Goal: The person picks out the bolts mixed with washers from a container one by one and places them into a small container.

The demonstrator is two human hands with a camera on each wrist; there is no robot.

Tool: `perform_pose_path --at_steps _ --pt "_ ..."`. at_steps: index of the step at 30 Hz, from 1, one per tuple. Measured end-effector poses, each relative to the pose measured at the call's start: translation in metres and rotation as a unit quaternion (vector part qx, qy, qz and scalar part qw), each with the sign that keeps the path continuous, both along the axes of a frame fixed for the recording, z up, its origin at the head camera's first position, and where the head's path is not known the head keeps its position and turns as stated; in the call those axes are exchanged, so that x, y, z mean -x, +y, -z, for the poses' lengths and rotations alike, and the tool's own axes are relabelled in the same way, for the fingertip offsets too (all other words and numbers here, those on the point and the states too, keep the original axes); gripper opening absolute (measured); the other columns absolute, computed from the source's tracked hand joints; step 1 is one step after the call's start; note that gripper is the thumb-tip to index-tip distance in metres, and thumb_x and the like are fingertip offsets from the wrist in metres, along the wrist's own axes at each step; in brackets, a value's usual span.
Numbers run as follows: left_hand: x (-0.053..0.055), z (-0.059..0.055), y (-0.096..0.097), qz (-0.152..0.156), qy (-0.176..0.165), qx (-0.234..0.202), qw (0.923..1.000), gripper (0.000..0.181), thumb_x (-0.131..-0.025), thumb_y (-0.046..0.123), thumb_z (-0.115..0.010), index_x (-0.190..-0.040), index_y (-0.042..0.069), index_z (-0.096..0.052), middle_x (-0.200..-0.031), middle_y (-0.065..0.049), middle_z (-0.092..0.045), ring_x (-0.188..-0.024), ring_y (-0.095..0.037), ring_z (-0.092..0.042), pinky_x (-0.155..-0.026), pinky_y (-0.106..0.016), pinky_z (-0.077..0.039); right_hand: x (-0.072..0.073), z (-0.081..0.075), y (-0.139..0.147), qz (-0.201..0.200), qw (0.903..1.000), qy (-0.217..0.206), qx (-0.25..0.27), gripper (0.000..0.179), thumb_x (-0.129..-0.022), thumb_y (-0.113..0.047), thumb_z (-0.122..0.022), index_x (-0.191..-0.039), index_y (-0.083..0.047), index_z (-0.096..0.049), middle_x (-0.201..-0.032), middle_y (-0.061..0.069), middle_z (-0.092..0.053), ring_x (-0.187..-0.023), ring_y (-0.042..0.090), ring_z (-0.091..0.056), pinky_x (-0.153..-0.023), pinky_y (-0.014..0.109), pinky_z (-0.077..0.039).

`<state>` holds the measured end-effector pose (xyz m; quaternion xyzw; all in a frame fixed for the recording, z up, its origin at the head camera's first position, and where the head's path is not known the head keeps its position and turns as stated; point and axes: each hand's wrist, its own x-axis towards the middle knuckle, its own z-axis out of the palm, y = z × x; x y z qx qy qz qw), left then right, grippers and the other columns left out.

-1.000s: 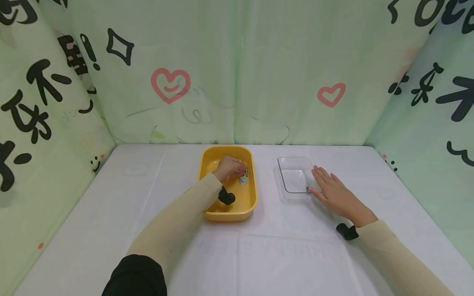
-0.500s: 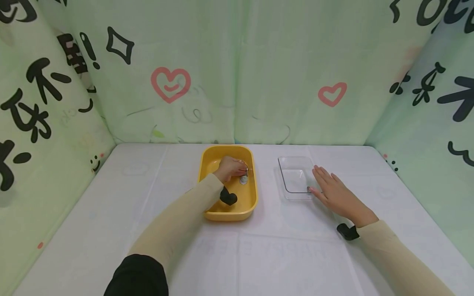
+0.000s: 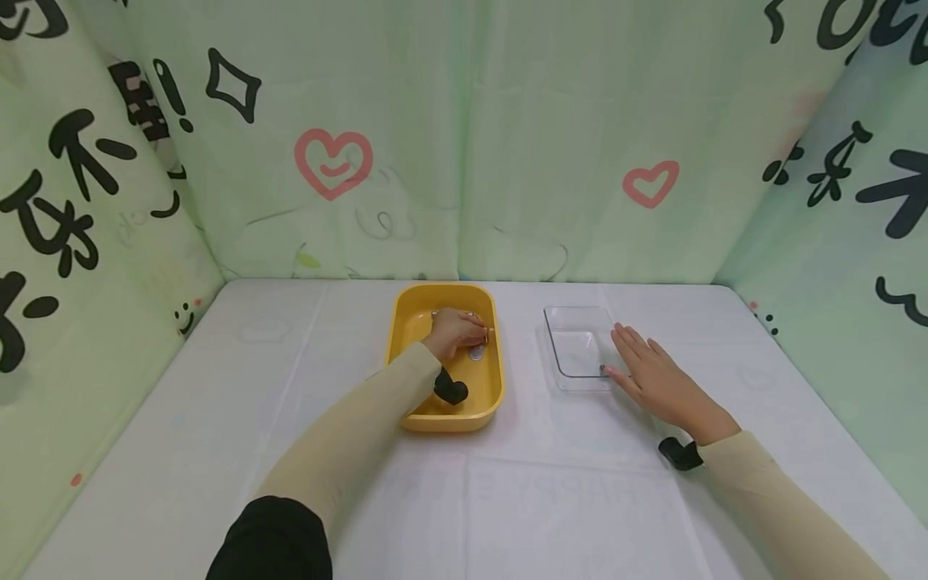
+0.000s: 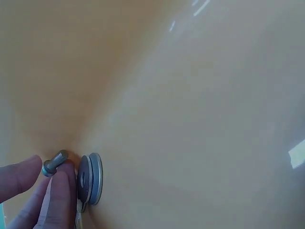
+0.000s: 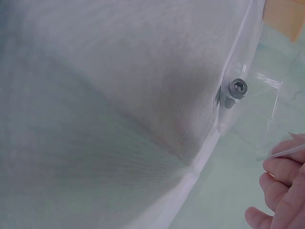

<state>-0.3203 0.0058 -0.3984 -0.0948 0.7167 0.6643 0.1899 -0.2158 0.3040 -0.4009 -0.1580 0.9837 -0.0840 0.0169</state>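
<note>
In the head view, my left hand [image 3: 457, 332] reaches into the yellow tray [image 3: 498, 387]. Up close in the left wrist view, its thumb and fingertips pinch a small metal bolt [image 4: 57, 160]. Just beside those fingers, a few flat metal washers [image 4: 95, 179] stand on edge; in the head view the washers [image 3: 476, 352] are partly covered by the hand. My right hand [image 3: 656, 383] lies with straight fingers along the right side of a clear plastic container [image 3: 555, 348]. Inside that container, a hex-socket bolt [image 5: 238, 88] shows in the right wrist view.
A white cloth [image 3: 565, 499] covers the table, with the tray at centre and the container to its right. Green printed curtains [image 3: 507, 145] enclose the back and both sides. More small metal pieces [image 3: 435, 312] lie at the tray's far end, partly hidden.
My left hand has shifted slightly right within the tray and now covers more of the washers. The right hand and the clear container have stayed in place.
</note>
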Motion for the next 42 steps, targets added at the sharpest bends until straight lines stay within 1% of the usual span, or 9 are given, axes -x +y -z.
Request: perform_pose_path --at_steps 1,3,4,7,17,25,29,37,42 --pt "-0.005 -0.006 -0.001 0.001 0.000 -0.002 1.0000 0.027 -0.085 -0.006 -0.062 -0.112 -0.012 -0.062 -0.116 -0.023 -0.065 -0.102 -0.029 -0.067 -0.093 -0.035 -0.052 0.000 0.000 0.000 0.000 1.0000 0.000 0.000 0.071 -0.099 -0.036 -0.044 -0.147 0.006 -0.014 -0.153 0.028 -0.017 -0.143 0.042 -0.013 -0.115 0.060 -0.014" --pt "-0.005 -0.007 -0.001 0.001 0.001 -0.006 1.0000 0.027 -0.085 -0.006 -0.062 -0.111 -0.012 -0.063 -0.117 -0.024 -0.064 -0.102 -0.029 -0.067 -0.093 -0.036 -0.052 0.000 -0.001 -0.001 0.000 1.0000 -0.001 0.000 0.071 -0.099 -0.036 -0.044 -0.147 0.006 -0.014 -0.153 0.028 -0.017 -0.143 0.041 -0.013 -0.115 0.060 -0.014" --pt "-0.003 -0.004 -0.002 0.000 0.004 -0.009 0.9999 0.026 -0.085 -0.006 -0.063 -0.110 -0.012 -0.063 -0.115 -0.024 -0.065 -0.101 -0.029 -0.067 -0.091 -0.036 -0.053 0.001 -0.001 -0.001 0.001 1.0000 -0.001 -0.001 0.071 -0.099 -0.036 -0.044 -0.147 0.006 -0.014 -0.153 0.028 -0.017 -0.143 0.041 -0.013 -0.115 0.060 -0.013" --pt "0.013 0.016 -0.002 0.003 0.004 -0.025 0.9997 0.024 -0.082 -0.003 -0.067 -0.106 -0.008 -0.067 -0.113 -0.022 -0.066 -0.098 -0.029 -0.068 -0.085 -0.034 -0.056 0.001 -0.002 -0.001 0.000 1.0000 -0.002 0.000 0.071 -0.099 -0.036 -0.044 -0.147 0.006 -0.014 -0.153 0.028 -0.017 -0.143 0.041 -0.013 -0.115 0.060 -0.013" --pt "0.015 0.016 -0.002 -0.009 -0.003 -0.047 0.9988 0.024 -0.082 -0.002 -0.067 -0.106 -0.007 -0.068 -0.109 -0.020 -0.069 -0.100 -0.029 -0.068 -0.087 -0.034 -0.056 0.002 -0.003 -0.001 0.004 1.0000 0.003 0.005 0.072 -0.098 -0.035 -0.046 -0.147 0.007 -0.015 -0.153 0.028 -0.017 -0.143 0.042 -0.013 -0.115 0.060 -0.013" --pt "0.025 0.024 -0.003 0.001 0.010 -0.054 0.9985 0.015 -0.079 -0.003 -0.070 -0.094 -0.007 -0.071 -0.094 -0.019 -0.072 -0.084 -0.027 -0.072 -0.077 -0.033 -0.059 0.001 -0.004 -0.001 0.003 1.0000 -0.004 0.004 0.072 -0.098 -0.036 -0.045 -0.147 0.007 -0.014 -0.153 0.028 -0.016 -0.143 0.042 -0.013 -0.115 0.060 -0.013" --pt "0.019 0.019 -0.004 -0.008 0.006 -0.058 0.9983 0.021 -0.082 -0.005 -0.066 -0.103 -0.010 -0.068 -0.099 -0.020 -0.071 -0.081 -0.024 -0.071 -0.084 -0.036 -0.057 0.001 -0.003 -0.002 0.002 1.0000 -0.007 0.000 0.072 -0.099 -0.036 -0.044 -0.147 0.007 -0.013 -0.153 0.028 -0.016 -0.143 0.042 -0.012 -0.115 0.060 -0.013" --pt "0.014 0.007 -0.013 0.001 0.013 -0.079 0.9968 0.025 -0.083 -0.004 -0.066 -0.107 -0.012 -0.066 -0.085 -0.013 -0.073 -0.076 -0.019 -0.071 -0.091 -0.038 -0.053 0.000 -0.002 -0.002 0.000 1.0000 -0.004 -0.002 0.072 -0.099 -0.037 -0.043 -0.147 0.007 -0.014 -0.153 0.029 -0.017 -0.142 0.043 -0.013 -0.115 0.060 -0.014" --pt "0.012 0.000 -0.018 0.010 0.033 -0.083 0.9959 0.026 -0.084 -0.002 -0.066 -0.108 -0.012 -0.065 -0.072 -0.005 -0.070 -0.064 -0.011 -0.067 -0.096 -0.040 -0.050 -0.002 -0.003 -0.002 0.000 1.0000 -0.004 0.000 0.072 -0.099 -0.038 -0.043 -0.147 0.007 -0.014 -0.153 0.029 -0.016 -0.143 0.043 -0.013 -0.115 0.060 -0.014"
